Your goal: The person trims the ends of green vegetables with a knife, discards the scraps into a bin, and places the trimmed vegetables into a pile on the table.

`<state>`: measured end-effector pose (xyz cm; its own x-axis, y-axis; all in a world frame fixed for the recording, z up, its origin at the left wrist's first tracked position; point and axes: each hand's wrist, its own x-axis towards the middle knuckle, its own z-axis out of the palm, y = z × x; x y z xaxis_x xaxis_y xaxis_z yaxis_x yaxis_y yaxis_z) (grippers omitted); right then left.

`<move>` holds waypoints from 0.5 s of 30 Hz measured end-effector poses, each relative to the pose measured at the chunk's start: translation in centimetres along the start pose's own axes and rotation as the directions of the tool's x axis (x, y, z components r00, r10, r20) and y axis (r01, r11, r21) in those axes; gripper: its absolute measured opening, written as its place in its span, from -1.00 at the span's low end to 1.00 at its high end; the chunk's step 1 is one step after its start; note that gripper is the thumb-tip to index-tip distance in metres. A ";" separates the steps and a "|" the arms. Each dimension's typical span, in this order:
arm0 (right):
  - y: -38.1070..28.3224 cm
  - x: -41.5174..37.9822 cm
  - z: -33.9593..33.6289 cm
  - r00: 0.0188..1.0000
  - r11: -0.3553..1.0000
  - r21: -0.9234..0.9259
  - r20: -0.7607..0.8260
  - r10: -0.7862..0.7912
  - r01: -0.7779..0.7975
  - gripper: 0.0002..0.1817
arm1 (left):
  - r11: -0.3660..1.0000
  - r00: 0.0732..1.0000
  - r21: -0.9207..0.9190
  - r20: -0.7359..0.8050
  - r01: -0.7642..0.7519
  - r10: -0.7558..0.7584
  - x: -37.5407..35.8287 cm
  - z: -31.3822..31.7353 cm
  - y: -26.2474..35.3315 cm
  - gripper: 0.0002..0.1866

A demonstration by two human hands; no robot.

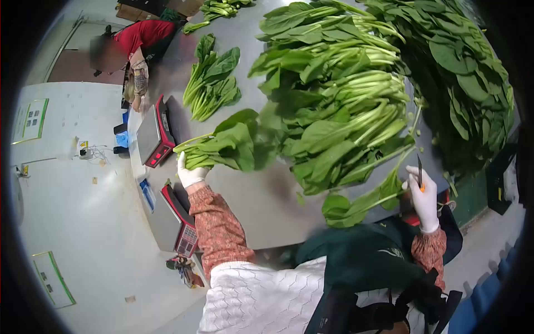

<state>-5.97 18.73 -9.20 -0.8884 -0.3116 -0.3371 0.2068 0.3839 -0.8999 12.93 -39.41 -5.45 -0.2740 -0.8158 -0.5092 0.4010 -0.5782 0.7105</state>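
My left hand (192, 173), in a white glove, is closed around the stems of a bunch of leafy greens (231, 143); the leaves point right over the metal table (253, 203). My right hand (425, 203), also gloved, grips a small knife (420, 167) with a dark blade and orange handle. Just left of its fingers, a loose leafy stalk (356, 210) lies at the table's near edge. Between my hands and farther back is a big pile of greens (339, 106), most pale stems facing right.
Red-framed scales (161, 136) stand at the left edge, with a second scale (181, 222) nearer me. A smaller bunch (211, 83) lies beyond my left hand. More greens (467, 72) are heaped at right. A person in a red shirt (147, 36) leans over the far left.
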 end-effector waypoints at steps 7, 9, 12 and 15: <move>0.5 0.7 1.5 0.996 0.997 -0.018 -0.044 0.077 -0.078 -0.74 | 0.996 0.996 0.006 -0.032 -0.084 0.084 17.0 4.4 2.5 -0.51; -0.3 1.1 2.3 0.992 0.992 -0.011 -0.015 0.128 -0.128 -0.74 | 0.998 0.998 -0.009 -0.017 -0.065 0.065 20.2 6.6 3.4 -0.40; -0.7 1.1 3.6 0.994 0.995 0.012 -0.045 0.100 -0.100 -0.75 | 0.998 0.955 0.002 -0.291 0.060 -0.057 13.9 12.8 0.1 -0.12; -1.5 1.3 3.4 0.998 0.998 -0.036 -0.036 0.042 -0.043 -0.75 | 0.951 0.980 0.236 -0.053 0.199 -0.191 20.6 5.8 -1.5 0.02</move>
<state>-6.07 14.77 -9.25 -0.8932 -0.2634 -0.3644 0.2303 0.4281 -0.8739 1.60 -55.41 -14.23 -0.2985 -0.6885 -0.6610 0.1210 -0.7143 0.6893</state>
